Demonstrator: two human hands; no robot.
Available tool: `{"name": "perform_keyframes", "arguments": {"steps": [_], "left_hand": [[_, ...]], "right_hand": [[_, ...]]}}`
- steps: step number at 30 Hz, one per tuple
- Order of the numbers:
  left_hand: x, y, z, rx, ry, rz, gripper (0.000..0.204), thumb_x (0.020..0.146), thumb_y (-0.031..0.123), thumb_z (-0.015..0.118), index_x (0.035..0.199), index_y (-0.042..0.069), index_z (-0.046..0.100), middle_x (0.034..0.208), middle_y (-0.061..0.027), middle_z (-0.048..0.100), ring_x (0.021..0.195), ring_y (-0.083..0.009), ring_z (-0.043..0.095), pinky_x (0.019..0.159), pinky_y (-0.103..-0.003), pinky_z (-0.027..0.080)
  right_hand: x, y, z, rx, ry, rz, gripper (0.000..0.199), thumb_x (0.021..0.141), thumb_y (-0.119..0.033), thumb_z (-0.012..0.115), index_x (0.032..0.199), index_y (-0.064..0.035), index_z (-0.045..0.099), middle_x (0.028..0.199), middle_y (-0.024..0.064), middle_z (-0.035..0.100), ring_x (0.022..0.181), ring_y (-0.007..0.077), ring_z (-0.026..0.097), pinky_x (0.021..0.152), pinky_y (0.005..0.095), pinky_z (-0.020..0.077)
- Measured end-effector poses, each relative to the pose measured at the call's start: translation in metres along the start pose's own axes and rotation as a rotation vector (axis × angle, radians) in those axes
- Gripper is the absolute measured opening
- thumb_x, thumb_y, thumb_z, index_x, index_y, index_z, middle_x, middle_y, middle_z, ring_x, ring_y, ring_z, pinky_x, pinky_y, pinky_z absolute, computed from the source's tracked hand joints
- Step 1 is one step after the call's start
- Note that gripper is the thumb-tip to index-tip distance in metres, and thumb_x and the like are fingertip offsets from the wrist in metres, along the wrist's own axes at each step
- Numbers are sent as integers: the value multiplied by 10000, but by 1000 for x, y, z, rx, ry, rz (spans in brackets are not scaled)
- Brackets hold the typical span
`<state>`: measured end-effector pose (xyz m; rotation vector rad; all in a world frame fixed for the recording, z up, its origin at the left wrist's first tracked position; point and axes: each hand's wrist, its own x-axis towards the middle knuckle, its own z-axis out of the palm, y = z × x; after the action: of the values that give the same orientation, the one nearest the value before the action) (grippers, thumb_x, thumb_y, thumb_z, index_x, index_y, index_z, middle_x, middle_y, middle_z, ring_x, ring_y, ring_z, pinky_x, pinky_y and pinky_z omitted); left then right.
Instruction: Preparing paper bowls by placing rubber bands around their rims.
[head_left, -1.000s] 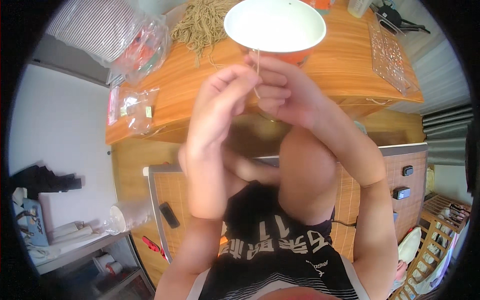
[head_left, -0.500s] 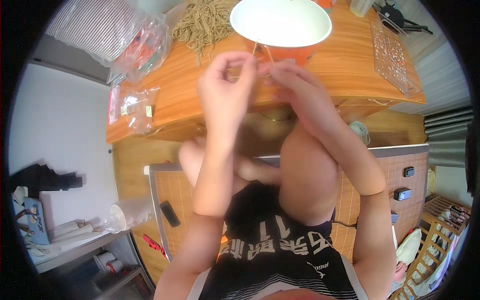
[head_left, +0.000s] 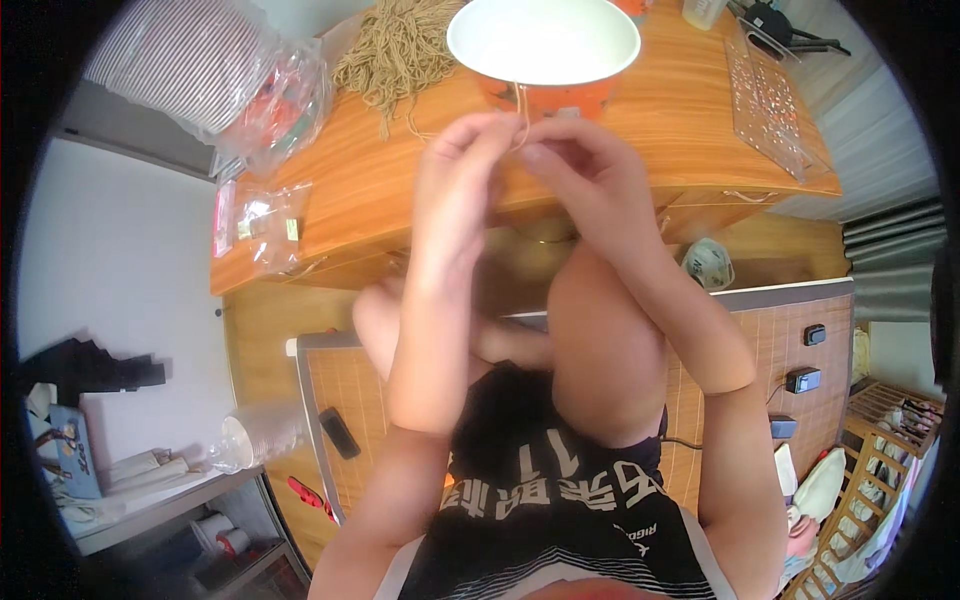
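A thin tan cord [head_left: 518, 100] stands up in a narrow loop in front of a white-lined orange paper bucket [head_left: 585, 97]. My left hand [head_left: 458, 165] pinches the cord between thumb and fingers. Close against it, my right hand [head_left: 596, 180] holds the cord too, thumb and forefinger together at the loop's lower end. Both hands are raised over the table's front edge, and their fingertips almost meet. Behind the left hand lies a tangled heap of tan cord [head_left: 400, 50], with a loose strand trailing toward the fingers. Motion blurs the fingertips slightly.
On the wooden table [head_left: 345, 190] a bagged stack of paper buckets [head_left: 185, 60] stands left, near clear plastic bags [head_left: 272, 225]. A clear sheet with small beads [head_left: 775, 105] lies right. Below are a mat with a phone [head_left: 339, 432] and a small bin [head_left: 708, 264].
The wide, spread loop of cord has narrowed. My hands have come closer together, the right one moving nearer the left. The whole view has shifted slightly.
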<state>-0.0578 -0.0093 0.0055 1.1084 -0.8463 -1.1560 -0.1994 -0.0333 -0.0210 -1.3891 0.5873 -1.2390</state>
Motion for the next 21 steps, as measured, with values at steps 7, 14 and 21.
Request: {"name": "perform_keyframes", "arguments": {"steps": [7,14,21], "left_hand": [[4,3,-1,-72,-43,-53,243,980,278,648,1140,97,667,912,56,674,598,-2,392,509,-190,274],[17,-4,6,177,-43,197,212,943,179,720,1099,41,684,902,5,694,711,-1,552,586,-163,394],[15,-12,4,245,82,356,131,932,106,723,1036,33,691,873,4,684,670,9,519,575,-148,374]], "right_hand": [[2,1,-4,-242,83,-134,144,936,-28,656,1073,-5,691,930,43,692,907,117,675,776,261,552],[3,1,-3,-477,49,-244,134,903,-11,672,1036,-11,688,909,88,688,834,165,691,748,282,570],[8,-1,-10,-514,219,-342,157,887,-18,698,1040,-48,692,906,108,685,787,186,689,719,283,574]]}}
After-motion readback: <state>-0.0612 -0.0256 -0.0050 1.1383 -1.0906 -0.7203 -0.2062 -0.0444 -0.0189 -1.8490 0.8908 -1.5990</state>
